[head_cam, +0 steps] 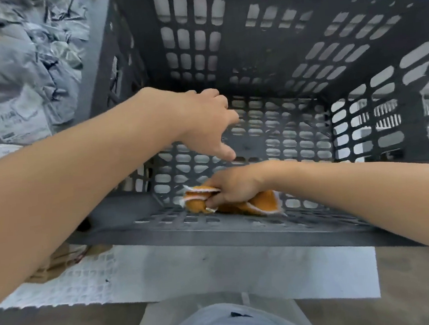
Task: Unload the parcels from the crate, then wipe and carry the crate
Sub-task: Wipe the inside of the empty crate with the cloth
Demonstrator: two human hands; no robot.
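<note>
A large dark grey slotted plastic crate (302,52) fills the middle of the head view, tipped so its opening faces me. Nothing lies inside it except an orange cloth (262,202) with a white edge. My right hand (233,186) grips that cloth, bunched against the crate's lower inner wall near the front rim. My left hand (205,122) reaches into the crate above it, fingers relaxed, holding nothing. Grey plastic-wrapped parcels (21,75) are heaped outside the crate at the upper left, one showing a white label.
The crate rests on a white sheet (217,272) spread over a brownish floor. A piece of brown cardboard (54,262) lies at the crate's lower left corner. My light-coloured clothing (221,323) shows at the bottom edge.
</note>
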